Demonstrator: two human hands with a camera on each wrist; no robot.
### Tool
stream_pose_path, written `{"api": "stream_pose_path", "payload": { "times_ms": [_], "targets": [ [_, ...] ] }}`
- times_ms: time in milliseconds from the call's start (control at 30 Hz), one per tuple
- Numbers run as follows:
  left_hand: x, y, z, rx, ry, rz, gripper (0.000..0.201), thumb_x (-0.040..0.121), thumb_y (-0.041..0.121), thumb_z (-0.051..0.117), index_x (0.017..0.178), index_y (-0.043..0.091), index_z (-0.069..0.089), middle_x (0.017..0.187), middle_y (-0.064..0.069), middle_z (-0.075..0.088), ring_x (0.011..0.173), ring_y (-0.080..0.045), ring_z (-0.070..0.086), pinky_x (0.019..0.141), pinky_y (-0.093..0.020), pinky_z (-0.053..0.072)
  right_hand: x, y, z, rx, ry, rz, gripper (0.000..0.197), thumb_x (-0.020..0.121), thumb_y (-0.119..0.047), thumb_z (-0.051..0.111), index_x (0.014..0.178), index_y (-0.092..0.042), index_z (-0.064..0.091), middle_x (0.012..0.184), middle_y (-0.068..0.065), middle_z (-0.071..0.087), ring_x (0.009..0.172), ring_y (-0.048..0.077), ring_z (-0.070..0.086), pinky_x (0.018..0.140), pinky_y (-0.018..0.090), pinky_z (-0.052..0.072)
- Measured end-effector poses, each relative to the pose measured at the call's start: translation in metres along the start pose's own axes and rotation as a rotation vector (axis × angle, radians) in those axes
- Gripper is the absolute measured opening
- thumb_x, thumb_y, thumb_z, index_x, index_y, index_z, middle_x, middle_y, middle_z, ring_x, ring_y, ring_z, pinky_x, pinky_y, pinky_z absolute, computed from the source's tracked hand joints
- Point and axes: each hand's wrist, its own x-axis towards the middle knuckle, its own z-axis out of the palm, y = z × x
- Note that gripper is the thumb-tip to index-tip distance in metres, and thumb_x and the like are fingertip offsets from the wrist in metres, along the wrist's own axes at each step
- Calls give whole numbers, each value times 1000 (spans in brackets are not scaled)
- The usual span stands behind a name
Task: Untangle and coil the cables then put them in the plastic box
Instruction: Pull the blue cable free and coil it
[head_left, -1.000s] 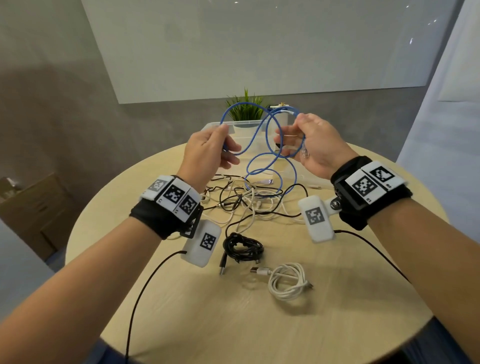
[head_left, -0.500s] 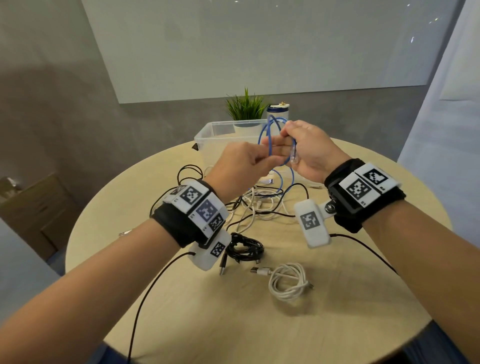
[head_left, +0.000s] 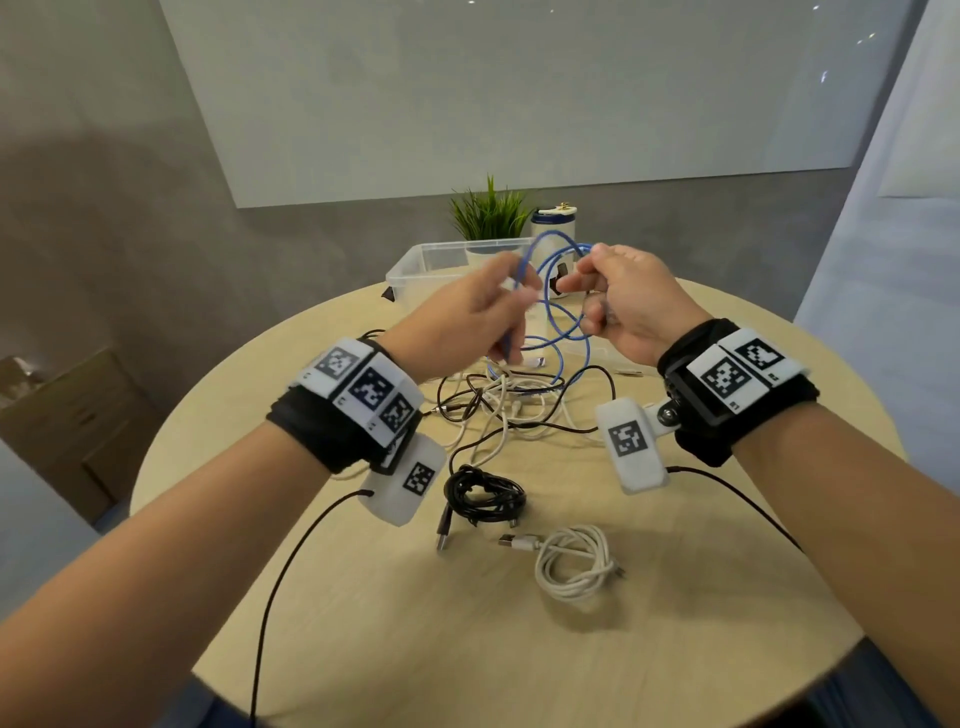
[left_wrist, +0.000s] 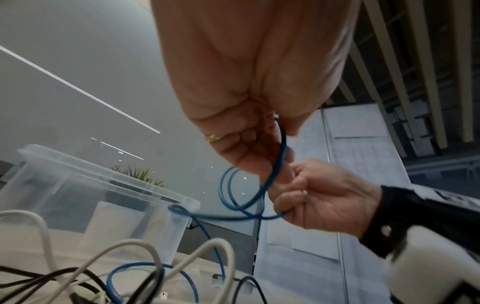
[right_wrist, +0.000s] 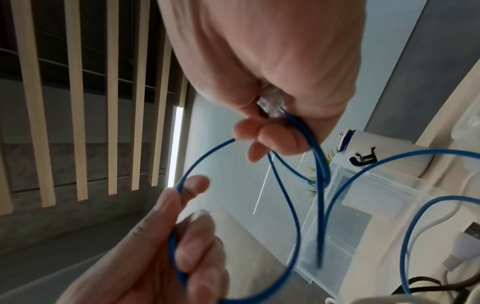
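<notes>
since half a second ago both hands have drawn slightly apart, widening the blue cable loops above the table. right hand pinches the loops, clear plug in its curled fingers; left hand grips a strand. tangled cables lie below, plastic box beyond. wristbands carry square black-and-white codes; no readable words.

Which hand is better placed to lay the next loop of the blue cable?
Left. The left hand pinches the free run of the thin blue cable; the right hand is occupied gripping the gathered loops and clear plug.
</notes>
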Motion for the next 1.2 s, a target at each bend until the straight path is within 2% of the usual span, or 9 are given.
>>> {"api": "stream_pose_path", "payload": {
  "times_ms": [100,267,467,567,700,867,967,1067,1200],
  "targets": [
    [1,-3,-14,-53,212,13,21,104,19,32,92,19,49,57,4,53,53,-15,59,57,-31,47,4,-2,-5,23,54,36,23,101,-13,31,83,-13,45,56,1,47,35,9,25,42,20,27],
    [8,-12,-24,-1,557,-139,44,94,32,47,56,11,50,48,1,45,48,-17,45,55,-28,40,5,-3,-6,38,108,82,22,98,-9,29,81,-14,43,48,-1,38,34,10,24,43,18,29],
    [12,-14,-29,255,706,-234,43,84,30,44,71,-8,60,56,-13,47,51,-19,36,52,-28,34,-4,-3,1,48,-22,93,18,97,-9,32,81,-12,42,52,6,59,35,14,38,46,23,35],
    [12,-6,-21,191,612,-231,36,92,25,44,81,1,68,62,-11,59,49,-16,44,49,-25,40,-8,-5,4,92,-184,93,19,99,-11,34,83,-12,44,63,9,68,51,21,63,55,30,48],
    [6,9,1,55,245,-169,28,99,26,49,84,12,69,66,-3,62,50,-6,57,52,-19,53,-6,-5,5,157,-303,75,26,102,-14,36,79,-11,49,81,12,69,76,25,69,77,42,57],
    [5,7,13,284,64,-91,38,95,29,57,57,25,61,56,8,60,45,4,53,51,-6,39,-6,-3,5,150,-295,61,27,105,-17,34,90,-6,54,94,18,68,75,25,68,65,35,57],
    [6,6,19,436,-22,-45,39,91,33,62,59,12,65,51,7,55,48,-1,50,51,-9,36,-8,-3,5,155,-301,68,26,105,-19,35,98,-6,57,85,12,70,76,22,70,74,37,56],
    [7,2,25,534,-82,-4,38,89,35,64,71,2,70,65,-4,62,59,-8,52,60,-20,37,-9,-4,7,187,-306,89,27,104,-18,37,97,-5,58,61,3,61,58,15,63,59,29,56],
    [7,-3,21,362,34,-31,43,90,45,59,67,10,67,57,-6,59,48,-7,44,54,-22,40,-3,-8,2,186,-265,103,32,105,-22,32,91,-8,57,49,-5,38,43,10,38,52,25,47]
  ]
}}
